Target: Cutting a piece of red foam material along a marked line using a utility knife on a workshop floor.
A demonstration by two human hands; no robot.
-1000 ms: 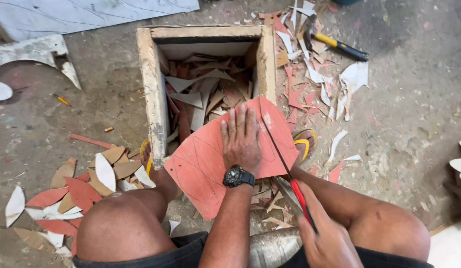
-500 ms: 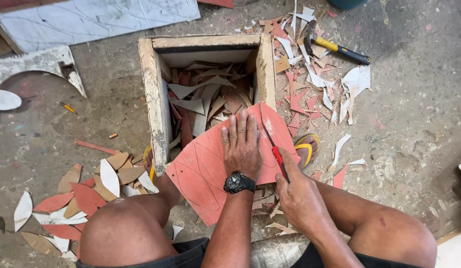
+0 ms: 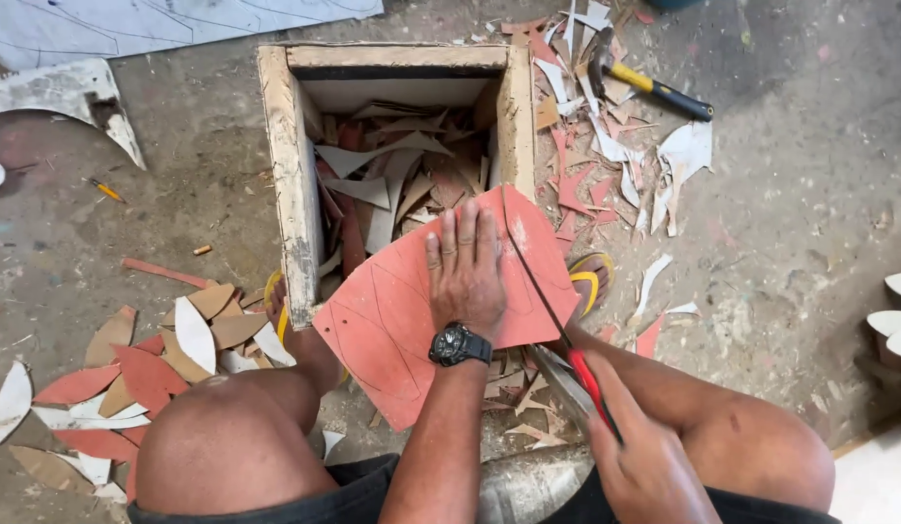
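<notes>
Left hand point(image 3: 467, 277) pressed flat, grip open, pins a thin, stiff, probably brittle red sheet point(image 3: 392, 320) across the wooden box point(image 3: 293, 184) rim; right hand point(image 3: 644, 466), grip closed, drives a red-handled blade point(image 3: 557, 320).

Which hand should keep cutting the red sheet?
Probably the right hand: it already grips the red-handled saw, whose blade lies across the red sheet. The left hand is pressed flat on the sheet, steadying it over the wooden box.
</notes>
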